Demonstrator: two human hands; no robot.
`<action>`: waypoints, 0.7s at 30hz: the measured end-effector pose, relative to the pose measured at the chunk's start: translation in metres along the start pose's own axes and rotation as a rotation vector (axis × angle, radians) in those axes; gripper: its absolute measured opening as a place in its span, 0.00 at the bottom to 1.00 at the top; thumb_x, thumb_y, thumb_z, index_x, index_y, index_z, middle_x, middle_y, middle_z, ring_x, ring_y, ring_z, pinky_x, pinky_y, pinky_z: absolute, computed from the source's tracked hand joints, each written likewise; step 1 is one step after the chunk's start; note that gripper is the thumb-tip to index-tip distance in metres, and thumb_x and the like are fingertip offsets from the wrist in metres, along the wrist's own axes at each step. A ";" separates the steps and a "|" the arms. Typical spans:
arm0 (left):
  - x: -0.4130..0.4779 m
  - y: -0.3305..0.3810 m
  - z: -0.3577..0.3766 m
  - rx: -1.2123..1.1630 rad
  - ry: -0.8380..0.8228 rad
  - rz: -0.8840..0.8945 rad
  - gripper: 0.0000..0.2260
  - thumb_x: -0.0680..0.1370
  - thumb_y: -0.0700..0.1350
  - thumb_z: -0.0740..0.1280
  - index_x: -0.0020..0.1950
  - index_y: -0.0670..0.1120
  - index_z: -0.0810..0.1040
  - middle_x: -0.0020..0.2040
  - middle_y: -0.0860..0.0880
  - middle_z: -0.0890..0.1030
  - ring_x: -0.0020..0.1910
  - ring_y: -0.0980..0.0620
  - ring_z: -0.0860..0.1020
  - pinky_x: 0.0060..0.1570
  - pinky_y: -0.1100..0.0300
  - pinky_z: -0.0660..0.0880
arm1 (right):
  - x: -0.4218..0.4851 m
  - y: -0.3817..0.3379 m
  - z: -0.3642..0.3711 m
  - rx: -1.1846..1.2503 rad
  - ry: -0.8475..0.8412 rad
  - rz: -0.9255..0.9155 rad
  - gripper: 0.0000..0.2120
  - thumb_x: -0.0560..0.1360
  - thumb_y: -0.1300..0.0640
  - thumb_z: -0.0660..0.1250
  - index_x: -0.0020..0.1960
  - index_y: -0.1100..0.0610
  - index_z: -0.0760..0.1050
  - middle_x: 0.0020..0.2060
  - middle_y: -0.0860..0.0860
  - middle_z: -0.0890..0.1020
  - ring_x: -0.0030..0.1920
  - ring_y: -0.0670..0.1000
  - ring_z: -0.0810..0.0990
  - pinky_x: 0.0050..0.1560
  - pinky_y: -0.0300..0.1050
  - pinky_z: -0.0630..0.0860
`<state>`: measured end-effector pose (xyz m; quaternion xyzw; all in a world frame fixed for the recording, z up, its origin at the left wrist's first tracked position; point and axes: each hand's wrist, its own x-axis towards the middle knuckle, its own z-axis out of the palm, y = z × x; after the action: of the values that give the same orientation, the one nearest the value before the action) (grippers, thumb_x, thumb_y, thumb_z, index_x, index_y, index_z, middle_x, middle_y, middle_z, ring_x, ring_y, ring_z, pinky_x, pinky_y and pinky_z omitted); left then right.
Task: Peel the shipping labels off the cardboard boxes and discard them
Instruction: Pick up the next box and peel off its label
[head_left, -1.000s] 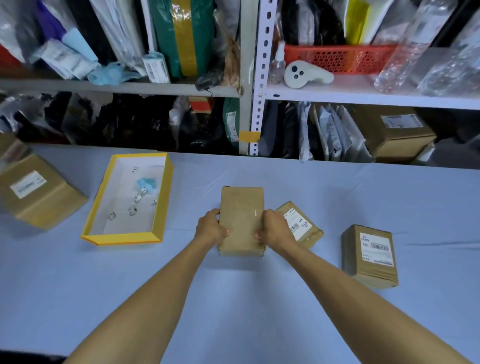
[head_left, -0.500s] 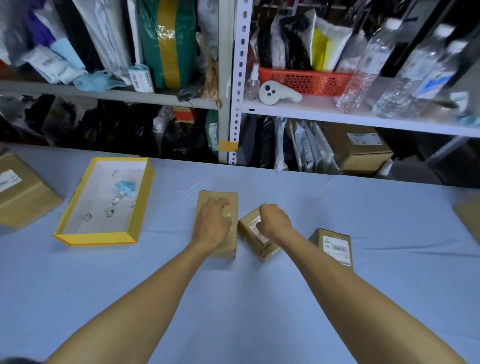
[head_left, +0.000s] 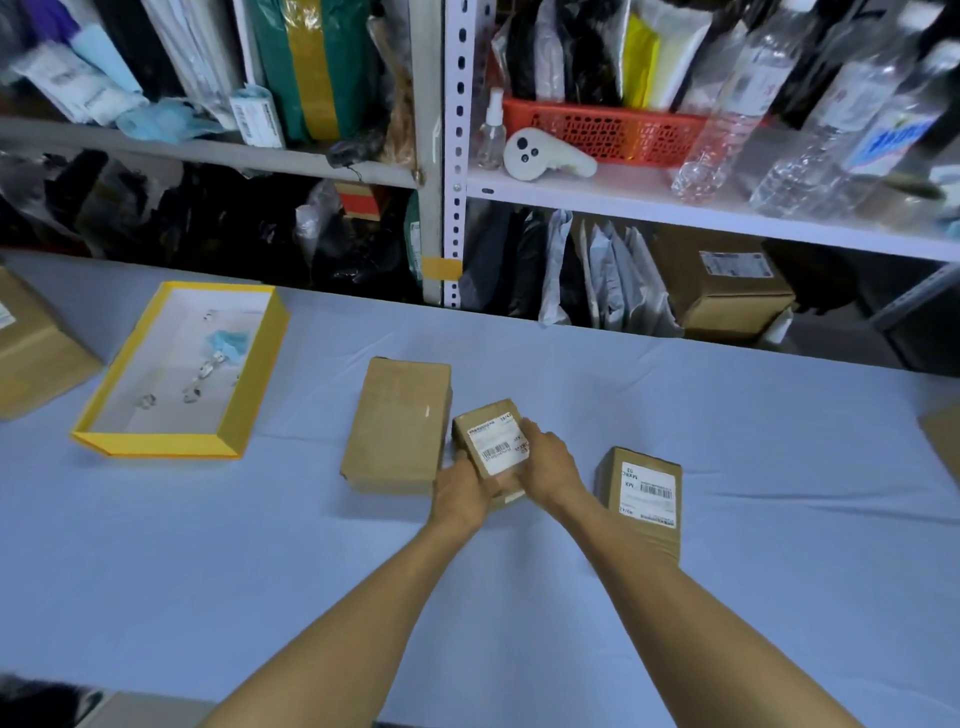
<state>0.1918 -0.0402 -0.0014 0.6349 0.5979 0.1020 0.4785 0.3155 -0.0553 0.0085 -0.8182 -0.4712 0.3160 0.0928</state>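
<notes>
Left hand (head_left: 462, 493) moved off plain box (head_left: 397, 426); with right hand (head_left: 550, 465) grips small labelled box (head_left: 488, 421), between plain box and second labelled box (head_left: 644, 488).

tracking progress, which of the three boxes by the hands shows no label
The larger box, leftmost of the three: bare top. The small held box and the right box carry labels.

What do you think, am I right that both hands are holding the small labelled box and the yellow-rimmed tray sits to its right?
Not quite. The head view shows the left hand and right hand holding the small labelled box, but the yellow-rimmed tray sits to its left, not its right.
</notes>
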 end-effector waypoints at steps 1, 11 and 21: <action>0.000 -0.001 0.001 -0.026 0.014 -0.007 0.21 0.74 0.44 0.70 0.66 0.44 0.71 0.61 0.47 0.79 0.57 0.47 0.79 0.49 0.60 0.72 | -0.002 0.004 0.003 0.043 0.036 0.005 0.22 0.74 0.59 0.61 0.67 0.56 0.64 0.55 0.58 0.76 0.57 0.61 0.76 0.48 0.47 0.70; -0.027 -0.014 0.002 -0.133 0.008 0.077 0.23 0.74 0.29 0.66 0.68 0.43 0.72 0.59 0.45 0.80 0.48 0.53 0.77 0.34 0.78 0.72 | -0.052 0.027 0.023 0.312 0.166 0.007 0.32 0.68 0.68 0.63 0.70 0.50 0.65 0.50 0.54 0.81 0.49 0.55 0.79 0.44 0.42 0.72; -0.062 -0.028 0.004 -0.192 0.015 0.161 0.26 0.74 0.27 0.64 0.68 0.49 0.74 0.54 0.49 0.80 0.47 0.52 0.80 0.38 0.75 0.75 | -0.079 0.043 0.043 0.515 0.175 -0.045 0.38 0.67 0.74 0.64 0.71 0.46 0.64 0.51 0.49 0.82 0.52 0.51 0.81 0.50 0.45 0.80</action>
<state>0.1599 -0.1001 0.0035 0.6312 0.5360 0.2015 0.5231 0.2919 -0.1500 -0.0108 -0.7811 -0.3835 0.3515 0.3452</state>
